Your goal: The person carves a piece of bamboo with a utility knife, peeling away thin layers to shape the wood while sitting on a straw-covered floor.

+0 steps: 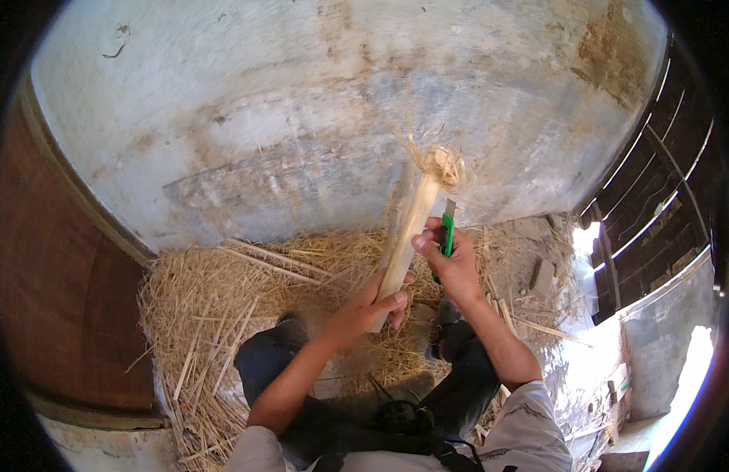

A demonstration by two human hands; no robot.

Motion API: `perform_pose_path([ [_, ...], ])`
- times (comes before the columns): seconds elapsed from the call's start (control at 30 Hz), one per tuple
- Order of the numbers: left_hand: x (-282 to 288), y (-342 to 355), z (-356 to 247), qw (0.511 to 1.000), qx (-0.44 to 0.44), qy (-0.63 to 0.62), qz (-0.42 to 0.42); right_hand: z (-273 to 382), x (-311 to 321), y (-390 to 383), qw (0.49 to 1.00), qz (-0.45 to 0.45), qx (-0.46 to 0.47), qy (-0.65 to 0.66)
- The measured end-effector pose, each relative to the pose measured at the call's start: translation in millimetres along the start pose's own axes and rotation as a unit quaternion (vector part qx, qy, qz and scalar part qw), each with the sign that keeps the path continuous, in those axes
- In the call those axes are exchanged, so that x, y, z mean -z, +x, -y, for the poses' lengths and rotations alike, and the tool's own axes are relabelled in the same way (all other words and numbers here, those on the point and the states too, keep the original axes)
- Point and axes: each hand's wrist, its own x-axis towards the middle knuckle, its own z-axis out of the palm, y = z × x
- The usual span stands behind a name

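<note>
My left hand (384,303) grips the lower end of a pale, long wooden piece (418,212), held tilted upward with a tuft of curled shavings (441,165) at its top. A duller, greyish strip shows along its left side. My right hand (451,256) is closed on a green utility knife (448,230), its blade pointing up beside the wood on the right. The right thumb lies at the middle of the wooden piece.
Straw and thin split sticks (203,338) cover the floor around my legs (262,362). A stained pale wall (301,118) rises in front. A brown wooden panel (73,275) is at left, dark slatted boards (648,212) at right. A small block (541,275) lies near the wall.
</note>
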Motion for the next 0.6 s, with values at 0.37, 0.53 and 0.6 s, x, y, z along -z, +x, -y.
perform_pose_path([
  [0.37,-12,11,-27,0.995,0.071,0.039,-0.059,2,29,-13,0.928,0.043,0.198,-0.312],
  [0.53,-8,3,-3,0.992,0.089,0.062,-0.056,-14,23,-25,0.862,0.109,0.311,-0.385],
  [0.6,-5,2,2,0.995,0.079,0.059,-0.032,-18,21,-22,0.853,0.118,0.316,-0.399],
])
